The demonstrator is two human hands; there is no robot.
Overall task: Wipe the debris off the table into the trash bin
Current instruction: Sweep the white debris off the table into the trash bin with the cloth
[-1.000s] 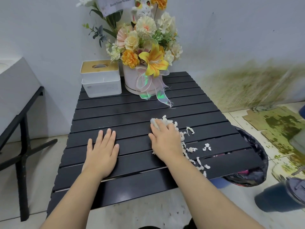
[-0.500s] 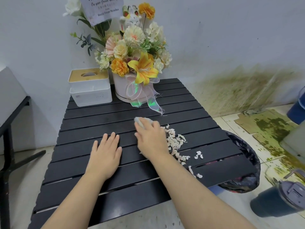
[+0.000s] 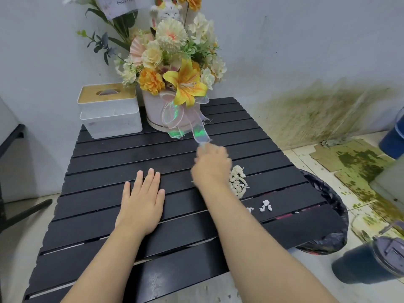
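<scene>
White paper debris [image 3: 237, 180] lies heaped on the black slatted table [image 3: 113, 154], with a few loose scraps [image 3: 265, 205] nearer the right edge. My right hand [image 3: 211, 166] is blurred, pressed on the table just left of the heap, with a white tissue [image 3: 202, 147] under its fingertips. My left hand [image 3: 143, 200] lies flat with fingers together on the slats, holding nothing. A trash bin with a black bag [image 3: 328, 217] stands below the table's right edge.
A flower arrangement in a white pot [image 3: 175, 84] and a white tissue box [image 3: 109, 110] stand at the table's back. A dark tumbler [image 3: 369, 259] sits on the floor to the right, a blue bucket [image 3: 393, 136] farther back. Another table's black frame [image 3: 13, 136] is at the left.
My right hand has swept the scattered scraps into a tighter heap and shifted toward the back of the table. The left hand has stayed flat.
</scene>
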